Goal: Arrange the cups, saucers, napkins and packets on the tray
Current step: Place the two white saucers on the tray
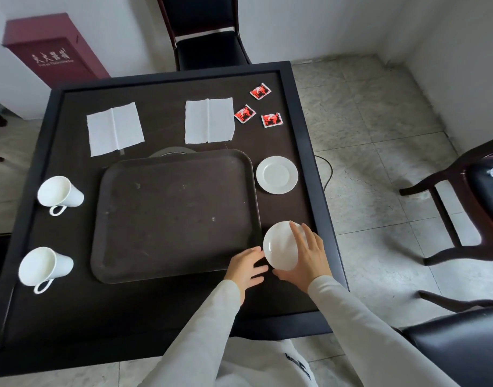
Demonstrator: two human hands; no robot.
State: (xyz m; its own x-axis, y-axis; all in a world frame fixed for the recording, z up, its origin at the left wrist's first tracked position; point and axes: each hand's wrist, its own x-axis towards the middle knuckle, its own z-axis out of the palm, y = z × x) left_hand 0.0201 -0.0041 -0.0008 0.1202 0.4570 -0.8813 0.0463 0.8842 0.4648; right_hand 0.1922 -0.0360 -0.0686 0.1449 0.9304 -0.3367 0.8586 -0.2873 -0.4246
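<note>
Lying on their sides at the left of the dark table, the far white ceramic cup and the near white ceramic cup, both empty, could be set rolling by a careless reach. Nothing is held by the brown rectangular plastic tray. At its near right corner, the left hand is spread loosely beside the small white round saucer, gripped tilted by the curled fingers of the right hand; a slip is risked.
</note>
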